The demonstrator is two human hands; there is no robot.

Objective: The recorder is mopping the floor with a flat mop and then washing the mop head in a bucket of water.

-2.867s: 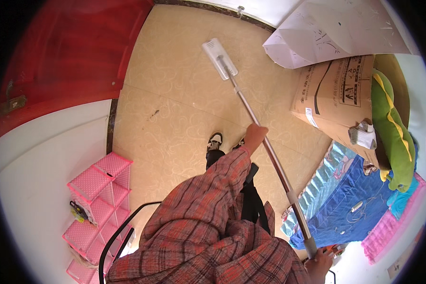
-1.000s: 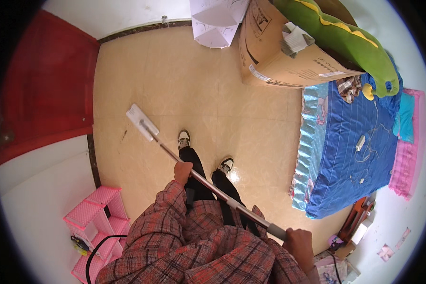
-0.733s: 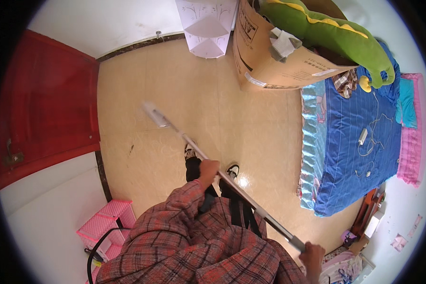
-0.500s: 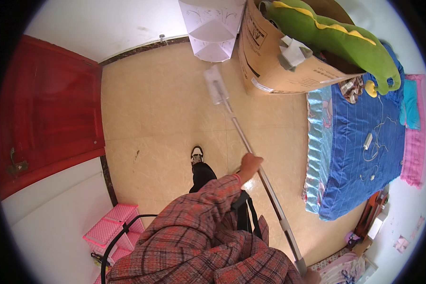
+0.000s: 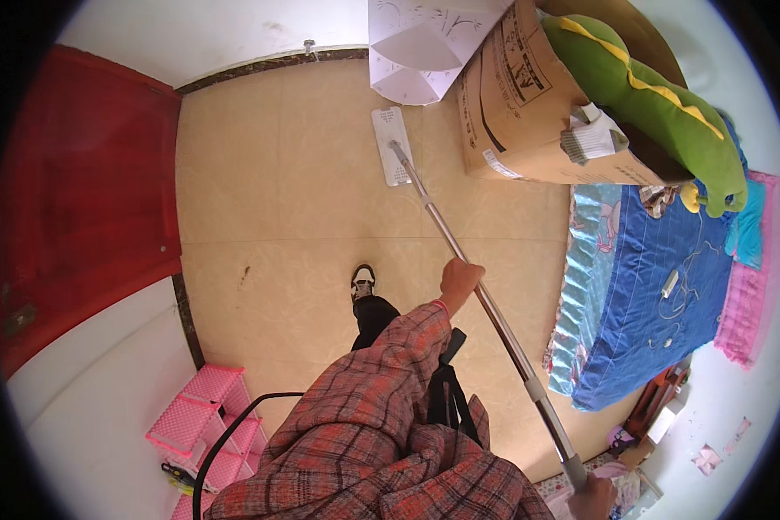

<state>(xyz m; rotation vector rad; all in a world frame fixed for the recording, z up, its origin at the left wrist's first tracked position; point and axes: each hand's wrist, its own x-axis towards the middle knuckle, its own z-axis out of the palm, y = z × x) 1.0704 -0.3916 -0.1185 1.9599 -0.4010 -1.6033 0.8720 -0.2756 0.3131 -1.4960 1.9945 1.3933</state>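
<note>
A flat mop with a long metal pole slants across the view. Its white rectangular mop head (image 5: 393,160) lies on the tiled floor near the white corner stand. My left hand (image 5: 462,282) is closed round the middle of the pole (image 5: 500,325). Down at the grey grip end, my right hand (image 5: 592,500) is wrapped round the pole, partly cut off by the picture's lower edge. The underside of the mop head is hidden.
A large cardboard box (image 5: 516,113) holding a green plush toy (image 5: 650,100) stands beside the white corner stand (image 5: 416,65). The bed (image 5: 637,303) with blue bedding is at right. A red door (image 5: 95,199) and pink drawers (image 5: 186,420) are at left. My shoe (image 5: 363,282) is mid-floor.
The mop head, blurred before, is now sharp. My right hand with the pole's grip end has shifted right and slightly up in view; the left hand moved slightly up. The view has turned a little.
</note>
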